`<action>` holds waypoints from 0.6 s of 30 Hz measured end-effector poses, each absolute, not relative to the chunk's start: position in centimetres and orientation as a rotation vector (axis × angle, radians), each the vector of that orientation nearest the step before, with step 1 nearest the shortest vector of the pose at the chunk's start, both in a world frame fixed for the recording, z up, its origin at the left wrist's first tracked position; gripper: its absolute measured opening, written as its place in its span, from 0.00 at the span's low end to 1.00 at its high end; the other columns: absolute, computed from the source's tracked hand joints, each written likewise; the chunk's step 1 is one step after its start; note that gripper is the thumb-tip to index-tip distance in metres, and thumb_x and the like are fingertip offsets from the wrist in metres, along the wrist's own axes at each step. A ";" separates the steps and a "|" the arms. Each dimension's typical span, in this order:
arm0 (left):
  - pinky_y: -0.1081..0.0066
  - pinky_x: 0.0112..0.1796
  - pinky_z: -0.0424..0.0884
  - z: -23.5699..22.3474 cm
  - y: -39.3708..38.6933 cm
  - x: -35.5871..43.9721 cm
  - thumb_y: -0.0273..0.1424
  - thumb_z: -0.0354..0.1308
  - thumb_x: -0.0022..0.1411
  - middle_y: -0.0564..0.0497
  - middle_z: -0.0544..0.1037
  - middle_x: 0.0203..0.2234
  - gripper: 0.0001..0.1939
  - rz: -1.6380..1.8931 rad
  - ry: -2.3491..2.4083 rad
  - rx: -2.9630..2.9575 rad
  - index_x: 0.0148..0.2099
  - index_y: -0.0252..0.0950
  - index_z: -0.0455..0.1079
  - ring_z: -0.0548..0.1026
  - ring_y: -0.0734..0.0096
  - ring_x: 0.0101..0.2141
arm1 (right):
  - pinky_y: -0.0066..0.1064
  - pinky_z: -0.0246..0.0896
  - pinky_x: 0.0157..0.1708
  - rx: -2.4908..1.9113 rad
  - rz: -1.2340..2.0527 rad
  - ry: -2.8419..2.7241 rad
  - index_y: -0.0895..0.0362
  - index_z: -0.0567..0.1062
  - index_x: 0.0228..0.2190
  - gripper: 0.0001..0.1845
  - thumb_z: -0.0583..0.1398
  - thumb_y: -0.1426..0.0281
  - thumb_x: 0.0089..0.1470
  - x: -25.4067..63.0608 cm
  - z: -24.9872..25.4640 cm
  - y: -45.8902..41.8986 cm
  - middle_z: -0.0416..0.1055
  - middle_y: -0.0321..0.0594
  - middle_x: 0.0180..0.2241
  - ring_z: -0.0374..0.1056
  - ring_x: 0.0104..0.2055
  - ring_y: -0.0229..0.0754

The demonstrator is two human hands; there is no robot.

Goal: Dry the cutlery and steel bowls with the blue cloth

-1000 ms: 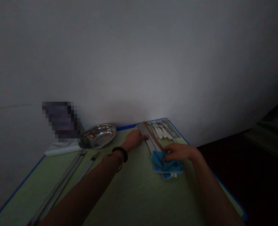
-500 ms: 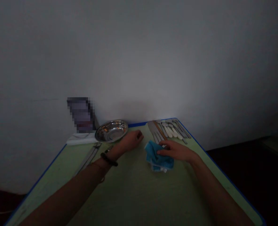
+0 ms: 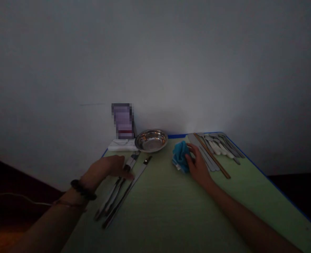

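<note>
Right of the metal bowl (image 3: 151, 141), the right hand (image 3: 198, 167) pinches a blue cloth (image 3: 180, 155). Left of the bowl and nearer, the left hand (image 3: 109, 166) is over long metal utensils (image 3: 140, 171), its thumb spread from the fingers; whether it touches them is unclear.

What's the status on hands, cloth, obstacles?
Right hand gripping cloth. Left hand at long metal utensils, contact unclear. Bowl farther back, between hands.

Crumpled blue cloth (image 3: 180, 156) in the right hand (image 3: 196, 163), long metal utensils (image 3: 139, 174) aslant, side by side
</note>
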State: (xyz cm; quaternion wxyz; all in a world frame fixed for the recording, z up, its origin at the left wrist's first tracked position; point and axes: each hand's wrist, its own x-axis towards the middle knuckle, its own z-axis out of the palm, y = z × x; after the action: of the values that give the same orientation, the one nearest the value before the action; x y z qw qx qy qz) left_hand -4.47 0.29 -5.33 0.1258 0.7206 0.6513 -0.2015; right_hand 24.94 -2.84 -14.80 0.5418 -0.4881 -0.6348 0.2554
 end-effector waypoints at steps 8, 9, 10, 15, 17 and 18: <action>0.65 0.23 0.72 -6.3 0.3 -4.3 0.35 0.62 0.42 0.39 0.78 0.21 0.14 -0.569 1.767 1.855 0.15 0.33 0.65 0.76 0.59 0.21 | 0.42 0.60 0.49 -1.195 0.572 -1.612 0.54 0.61 0.49 0.18 0.52 0.64 0.57 23.9 -15.1 -1.7 0.65 0.46 0.49 0.61 0.52 0.45; 0.65 0.24 0.73 -6.3 0.3 -4.4 0.33 0.61 0.42 0.40 0.78 0.21 0.13 -0.559 1.751 1.841 0.13 0.33 0.64 0.76 0.60 0.21 | 0.42 0.61 0.48 -1.202 0.579 -1.605 0.53 0.61 0.49 0.18 0.52 0.64 0.57 23.9 -15.1 -1.8 0.65 0.46 0.49 0.62 0.52 0.46; 0.65 0.24 0.73 -6.3 0.2 -4.4 0.32 0.61 0.42 0.40 0.78 0.20 0.13 -0.552 1.736 1.829 0.13 0.33 0.64 0.76 0.60 0.21 | 0.43 0.61 0.48 -1.207 0.586 -1.600 0.53 0.61 0.49 0.19 0.52 0.63 0.57 23.9 -15.1 -1.8 0.65 0.46 0.49 0.62 0.51 0.46; 0.64 0.26 0.73 -6.0 0.4 -5.3 0.29 0.59 0.42 0.41 0.77 0.19 0.11 -0.527 1.681 1.800 0.13 0.33 0.65 0.76 0.60 0.22 | 0.43 0.62 0.46 -1.242 0.635 -1.584 0.53 0.60 0.50 0.20 0.53 0.63 0.56 23.8 -15.2 -2.1 0.65 0.47 0.49 0.66 0.47 0.46; 0.66 0.25 0.73 -5.7 0.5 -5.8 0.29 0.58 0.44 0.42 0.77 0.19 0.10 -0.503 1.681 1.803 0.15 0.33 0.65 0.76 0.61 0.22 | 0.43 0.62 0.46 -1.239 0.650 -1.572 0.53 0.60 0.50 0.21 0.53 0.63 0.56 23.8 -15.2 -2.1 0.66 0.47 0.48 0.66 0.47 0.46; 0.67 0.24 0.72 -5.4 0.4 -6.1 0.29 0.57 0.45 0.43 0.77 0.18 0.09 -0.491 1.685 1.810 0.17 0.34 0.64 0.76 0.61 0.22 | 0.43 0.61 0.47 -1.228 0.657 -1.568 0.53 0.61 0.50 0.21 0.53 0.63 0.55 23.8 -15.3 -2.2 0.66 0.46 0.48 0.65 0.48 0.46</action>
State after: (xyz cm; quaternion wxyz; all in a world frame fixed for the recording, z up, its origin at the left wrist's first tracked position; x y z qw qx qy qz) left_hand -6.12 0.43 -5.35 0.3053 0.6836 0.6364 -0.1856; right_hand 23.79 -2.17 -15.29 0.4990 -0.5074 -0.6479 0.2717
